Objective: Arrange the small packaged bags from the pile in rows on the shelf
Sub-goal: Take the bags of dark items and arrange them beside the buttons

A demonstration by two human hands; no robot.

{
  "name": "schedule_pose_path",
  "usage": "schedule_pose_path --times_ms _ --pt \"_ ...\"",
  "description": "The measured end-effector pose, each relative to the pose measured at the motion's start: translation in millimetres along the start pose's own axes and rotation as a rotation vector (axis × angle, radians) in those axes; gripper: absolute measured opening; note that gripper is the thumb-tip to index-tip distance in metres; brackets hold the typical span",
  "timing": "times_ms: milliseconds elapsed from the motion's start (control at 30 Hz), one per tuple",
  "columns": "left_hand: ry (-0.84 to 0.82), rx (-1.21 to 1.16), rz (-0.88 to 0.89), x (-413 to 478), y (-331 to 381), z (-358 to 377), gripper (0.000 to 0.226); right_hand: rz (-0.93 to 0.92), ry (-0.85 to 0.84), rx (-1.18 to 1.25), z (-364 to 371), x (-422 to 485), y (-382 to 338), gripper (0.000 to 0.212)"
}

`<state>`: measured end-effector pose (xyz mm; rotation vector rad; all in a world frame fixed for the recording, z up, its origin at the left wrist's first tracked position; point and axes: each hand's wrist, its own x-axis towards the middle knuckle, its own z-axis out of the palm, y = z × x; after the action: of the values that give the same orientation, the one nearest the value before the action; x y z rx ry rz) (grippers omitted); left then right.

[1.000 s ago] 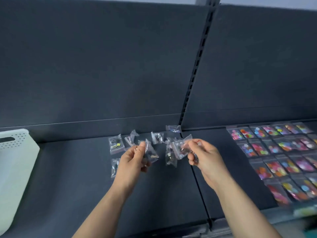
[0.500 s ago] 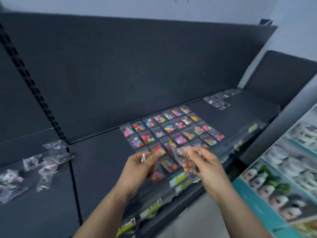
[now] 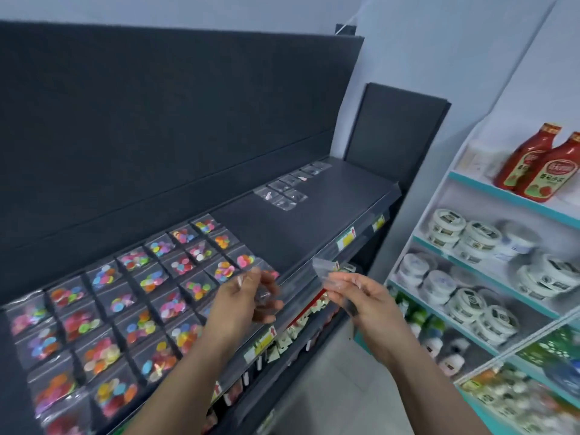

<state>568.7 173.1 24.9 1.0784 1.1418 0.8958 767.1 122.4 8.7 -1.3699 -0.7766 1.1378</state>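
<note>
My left hand (image 3: 241,304) holds a small clear bag (image 3: 263,296) over the front edge of the dark shelf (image 3: 282,237). My right hand (image 3: 361,301) pinches another small clear bag (image 3: 324,267) a little to the right, past the shelf's front rail. Several small clear bags (image 3: 290,186) lie in two short rows at the far right end of the shelf. The pile is out of view.
Rows of bags with coloured discs (image 3: 131,306) cover the shelf's left half. A white rack on the right carries red sauce bottles (image 3: 539,164) and round white tubs (image 3: 464,237). Price tags (image 3: 345,240) line the shelf rail; packets hang on the lower shelf (image 3: 292,334).
The view has swung right from the pile to the shelf's right end. Both hands have carried their bags along, now over the shelf's front edge, with the pile gone from view.
</note>
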Motion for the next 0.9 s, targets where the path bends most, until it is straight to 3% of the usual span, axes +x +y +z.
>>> schedule_pose_path --times_ms 300,433,633,733,900 --pt "0.030 0.020 -0.020 154.0 24.8 65.5 0.038 0.103 -0.018 0.213 -40.2 152.3 -49.7 0.029" --pt "0.003 0.030 -0.062 213.7 37.7 91.3 0.026 0.149 -0.033 0.098 -46.3 217.6 -73.5 0.019" --pt "-0.090 0.094 -0.139 270.7 54.2 125.7 0.029 0.105 -0.107 -0.035 -48.5 295.3 -75.8 0.015" --pt "-0.078 0.115 -0.128 294.8 54.6 140.5 0.031 0.091 -0.209 -0.102 -49.9 328.4 -75.3 0.019" --pt "0.055 0.116 -0.113 328.1 49.9 155.1 0.015 0.145 -0.323 -0.135 -54.7 388.1 -75.5 0.011"
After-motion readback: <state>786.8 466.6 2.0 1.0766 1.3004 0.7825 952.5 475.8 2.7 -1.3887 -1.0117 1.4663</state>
